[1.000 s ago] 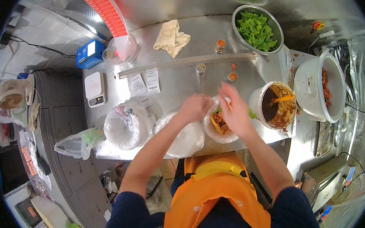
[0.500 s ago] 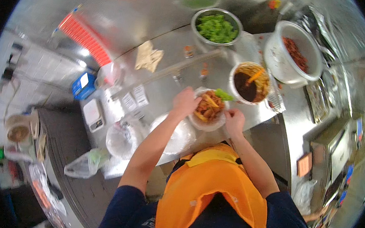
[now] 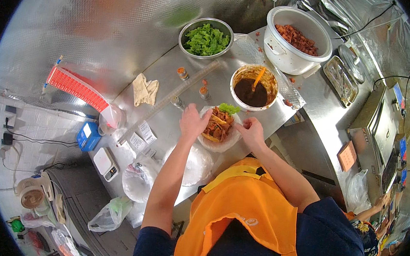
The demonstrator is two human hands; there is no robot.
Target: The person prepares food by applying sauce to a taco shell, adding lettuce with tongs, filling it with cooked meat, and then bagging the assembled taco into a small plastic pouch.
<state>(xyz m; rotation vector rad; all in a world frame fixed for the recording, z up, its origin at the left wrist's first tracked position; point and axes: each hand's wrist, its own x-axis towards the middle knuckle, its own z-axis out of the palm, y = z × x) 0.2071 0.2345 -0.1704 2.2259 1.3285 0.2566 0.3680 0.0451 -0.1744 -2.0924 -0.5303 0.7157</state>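
While my left hand [image 3: 193,123] and right hand [image 3: 252,132] flank plastic-lined bowl [image 3: 222,145], right fingertips pinched on rim, left's hold can't tell: steady evenly, filling [image 3: 219,125] centred.

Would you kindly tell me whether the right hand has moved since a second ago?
Yes, the right hand has moved rightward and toward the apron, away from the orange-topped shaker nearest the filled bowl.

Plastic-lined bowl [image 3: 223,147], matt cloth [image 3: 145,91], shiny metal table [image 3: 221,84]
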